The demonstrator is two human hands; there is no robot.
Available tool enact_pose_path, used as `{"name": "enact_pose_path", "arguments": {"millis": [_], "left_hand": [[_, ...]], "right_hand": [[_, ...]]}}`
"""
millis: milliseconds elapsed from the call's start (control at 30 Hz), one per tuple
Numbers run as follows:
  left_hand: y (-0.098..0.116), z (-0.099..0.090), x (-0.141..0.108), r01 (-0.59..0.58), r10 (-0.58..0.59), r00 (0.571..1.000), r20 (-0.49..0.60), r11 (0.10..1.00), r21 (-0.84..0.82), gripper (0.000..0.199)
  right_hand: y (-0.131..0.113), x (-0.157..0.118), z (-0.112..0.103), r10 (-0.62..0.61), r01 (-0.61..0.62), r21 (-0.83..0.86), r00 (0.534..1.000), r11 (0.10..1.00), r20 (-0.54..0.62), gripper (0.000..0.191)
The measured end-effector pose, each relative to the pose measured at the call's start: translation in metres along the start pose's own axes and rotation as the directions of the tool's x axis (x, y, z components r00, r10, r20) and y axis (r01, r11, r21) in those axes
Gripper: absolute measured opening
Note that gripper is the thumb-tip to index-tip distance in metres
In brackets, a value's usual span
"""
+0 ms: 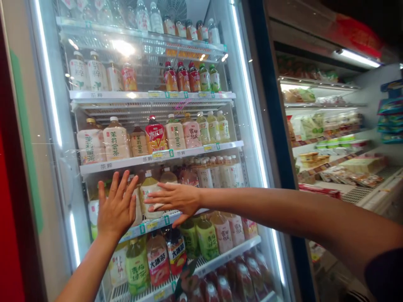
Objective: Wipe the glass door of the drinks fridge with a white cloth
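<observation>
My left hand (pixel 116 212) is raised in front of the glass door (pixel 71 147) of an upright drinks fridge, palm forward. Its fingers are spread and nothing shows in it. To its right, my right hand (pixel 178 198) reaches in from the right side, fingers stretched out and lying flat at the glass. A small white patch (pixel 158 206) shows under its fingers; I cannot tell whether it is a tissue or part of a label behind. Just behind this hand, inside the fridge, stands a large bottle with a pale label (pixel 148 184).
Shelves of bottled drinks fill the fridge, among them a red-labelled bottle (pixel 156 134) and a green tea bottle (pixel 137 266). Bright light strips (pixel 252 105) run down both sides. On the right is an open chilled display (pixel 333 167) with packaged food. A red panel (pixel 9 235) borders the left.
</observation>
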State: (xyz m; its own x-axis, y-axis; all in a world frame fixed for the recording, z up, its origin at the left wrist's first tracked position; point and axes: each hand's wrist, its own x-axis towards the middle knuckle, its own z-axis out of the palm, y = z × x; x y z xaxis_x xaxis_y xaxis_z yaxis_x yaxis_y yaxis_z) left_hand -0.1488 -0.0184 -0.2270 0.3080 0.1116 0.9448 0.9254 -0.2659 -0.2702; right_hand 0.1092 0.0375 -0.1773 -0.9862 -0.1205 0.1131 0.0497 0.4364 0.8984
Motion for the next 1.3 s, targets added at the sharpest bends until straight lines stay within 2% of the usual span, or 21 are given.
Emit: {"name": "enact_pose_path", "arguments": {"millis": [67,133,167,200,233,300,333,400,500,567,633,700,800,867,967,1033,1100,1133,1167,1267,1300], "left_hand": [[0.000,0.000,0.000,0.001,-0.001,1.000,0.000,1.000,-0.010,0.066],[0.000,0.001,0.000,0.001,-0.001,1.000,-0.003,1.000,-0.014,0.066],[-0.001,0.001,0.000,-0.001,0.001,1.000,-0.009,1.000,-0.010,0.067],[-0.002,0.001,-0.001,-0.005,0.005,1.000,-0.014,1.000,-0.004,0.067],[-0.004,0.001,-0.001,-0.010,0.010,1.000,-0.016,1.000,0.001,0.067],[-0.005,-0.001,-0.002,-0.023,0.023,1.000,-0.006,1.000,0.004,0.068],[-0.004,-0.002,-0.002,-0.027,0.027,1.000,-0.004,1.000,-0.005,0.068],[0.002,-0.004,0.003,-0.003,0.001,0.999,-0.034,0.999,-0.051,0.070],[0.023,0.001,0.019,-0.002,-0.016,0.990,-0.138,0.992,-0.129,0.074],[0.039,0.011,0.033,-0.104,0.088,0.985,-0.145,0.989,-0.102,0.077],[0.051,0.025,0.045,-0.230,0.226,0.970,-0.089,0.973,-0.033,0.078],[0.057,0.035,0.051,-0.291,0.291,0.956,-0.027,0.957,0.016,0.079],[0.060,0.040,0.054,-0.319,0.317,0.948,0.040,0.945,0.072,0.077],[0.062,0.037,0.057,-0.398,0.386,0.916,0.112,0.907,0.134,0.075],[0.068,0.035,0.068,-0.598,0.553,0.790,0.264,0.791,0.132,0.080],[0.071,0.037,0.080,-0.678,0.625,0.704,0.338,0.733,0.055,0.085],[0.074,0.040,0.096,-0.697,0.651,0.668,0.361,0.717,-0.001,0.089],[0.076,0.042,0.105,-0.680,0.635,0.686,0.355,0.733,0.001,0.088],[0.077,0.044,0.113,-0.640,0.595,0.729,0.338,0.768,0.026,0.085],[0.087,0.050,0.123,-0.399,0.358,0.901,0.247,0.906,0.142,0.075],[0.091,0.053,0.119,-0.329,0.291,0.931,0.221,0.930,0.162,0.077]], "right_hand": [[0.023,0.000,-0.005,0.199,-0.199,0.000,0.978,0.980,-0.066,0.088],[0.048,0.003,-0.011,0.491,-0.493,0.033,0.855,0.869,-0.164,0.092],[0.054,0.006,-0.013,0.571,-0.572,0.057,0.798,0.818,-0.193,0.094],[0.054,0.009,-0.013,0.589,-0.587,0.078,0.782,0.806,-0.204,0.095],[0.048,0.011,-0.012,0.552,-0.544,0.094,0.810,0.833,-0.201,0.095],[0.026,0.015,-0.006,0.389,-0.370,0.130,0.905,0.920,-0.174,0.091],[0.014,0.017,-0.004,0.325,-0.300,0.157,0.931,0.941,-0.169,0.087],[-0.004,0.019,0.000,0.285,-0.240,0.227,0.940,0.944,-0.190,0.077],[-0.010,0.025,0.004,0.343,-0.256,0.329,0.907,0.909,-0.243,0.074],[-0.004,0.027,0.008,0.398,-0.296,0.365,0.883,0.883,-0.248,0.072],[0.004,0.022,0.012,0.464,-0.363,0.367,0.853,0.857,-0.241,0.067],[0.013,0.001,0.016,0.532,-0.442,0.338,0.809,0.831,-0.251,0.060],[0.023,-0.057,0.019,0.602,-0.551,0.245,0.747,0.798,-0.282,0.057],[0.026,-0.101,0.020,0.600,-0.576,0.173,0.745,0.799,-0.292,0.062],[0.025,-0.149,0.024,0.520,-0.516,0.091,0.812,0.852,-0.264,0.077],[0.022,-0.160,0.028,0.494,-0.493,0.070,0.835,0.867,-0.244,0.084],[0.019,-0.161,0.029,0.505,-0.505,0.066,0.828,0.860,-0.244,0.084],[0.019,-0.159,0.030,0.506,-0.507,0.066,0.826,0.859,-0.248,0.083],[0.019,-0.158,0.030,0.504,-0.505,0.067,0.825,0.860,-0.255,0.083],[0.020,-0.156,0.029,0.508,-0.511,0.067,0.815,0.857,-0.278,0.086],[0.020,-0.157,0.029,0.512,-0.515,0.068,0.811,0.854,-0.284,0.089]]}}
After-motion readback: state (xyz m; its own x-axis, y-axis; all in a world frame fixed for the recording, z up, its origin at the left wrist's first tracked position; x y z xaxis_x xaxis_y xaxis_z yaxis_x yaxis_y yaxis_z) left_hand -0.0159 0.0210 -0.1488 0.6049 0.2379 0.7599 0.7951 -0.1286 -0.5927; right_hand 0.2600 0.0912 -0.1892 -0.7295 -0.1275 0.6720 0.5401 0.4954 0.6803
